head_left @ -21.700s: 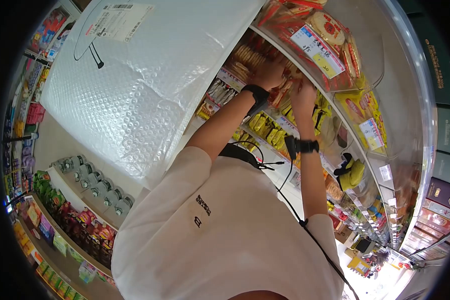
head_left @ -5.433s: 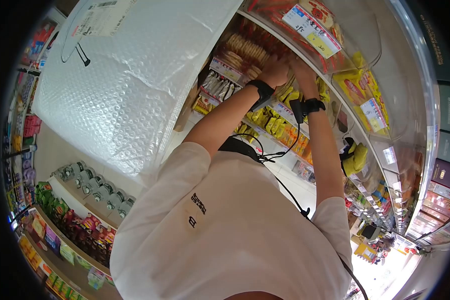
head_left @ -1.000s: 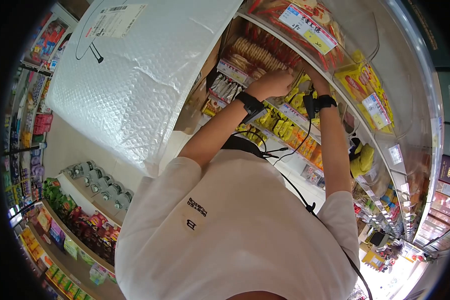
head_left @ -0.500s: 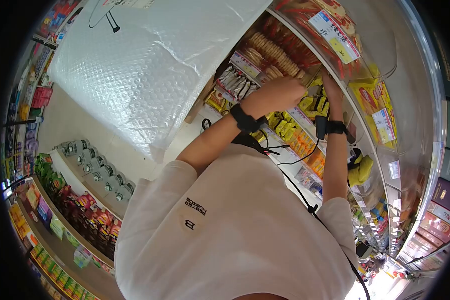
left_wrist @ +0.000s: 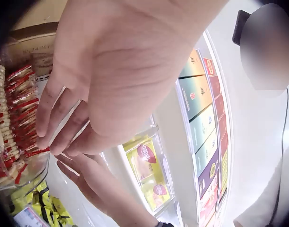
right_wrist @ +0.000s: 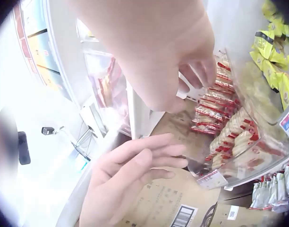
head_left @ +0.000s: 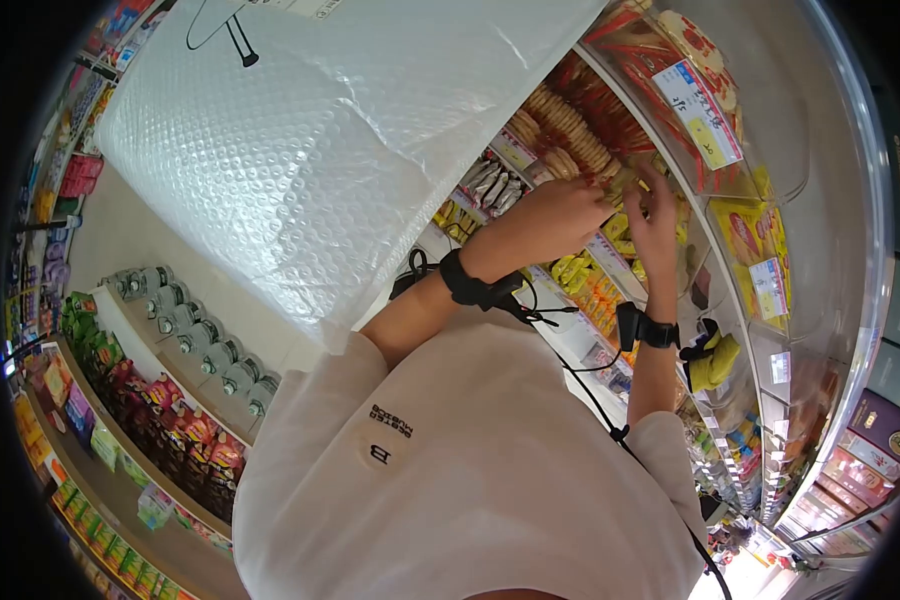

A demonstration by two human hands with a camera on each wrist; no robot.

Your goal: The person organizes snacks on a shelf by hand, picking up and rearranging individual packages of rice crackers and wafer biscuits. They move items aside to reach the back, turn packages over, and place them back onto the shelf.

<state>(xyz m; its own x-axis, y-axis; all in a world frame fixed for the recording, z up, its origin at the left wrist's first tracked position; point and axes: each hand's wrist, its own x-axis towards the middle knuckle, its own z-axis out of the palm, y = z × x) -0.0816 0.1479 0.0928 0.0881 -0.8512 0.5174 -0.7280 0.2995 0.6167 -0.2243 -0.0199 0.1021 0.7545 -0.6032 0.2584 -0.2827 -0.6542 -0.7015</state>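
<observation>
head view: we see both hands raised to a high shelf row of cracker packs (head_left: 568, 122). the left hand (head_left: 560, 215) and right hand (head_left: 655, 215) are close together at the row's end, with something pale between them that we cannot make out. each wrist wears a black band, and a thin cable (head_left: 582, 372) runs down to the white t-shirt (head_left: 450, 480). a bubble-wrapped parcel (head_left: 350, 130) leans just beside the left arm, and yellow packs (head_left: 573, 268) fill the shelf below.

left wrist view: the left hand (left_wrist: 121, 80) fills the frame, its fingers (left_wrist: 71, 125) long and pressed side by side, tips down at the rim of a clear bin (left_wrist: 38, 172) that holds the red-edged cracker packs (left_wrist: 19, 104). the right hand (left_wrist: 92, 182) lies just beneath it, fingers stretched toward the same rim. we cannot tell whether either hand has a pack.

right wrist view: the right hand (right_wrist: 154, 52) hangs over the cracker packs (right_wrist: 220, 113), fingertips bent. whether it grips anything we cannot tell. the left hand (right_wrist: 130, 179) reaches in flat from below, straight fingers at the near corner of the clear bin (right_wrist: 272, 152), above a cardboard box (right_wrist: 182, 203).
</observation>
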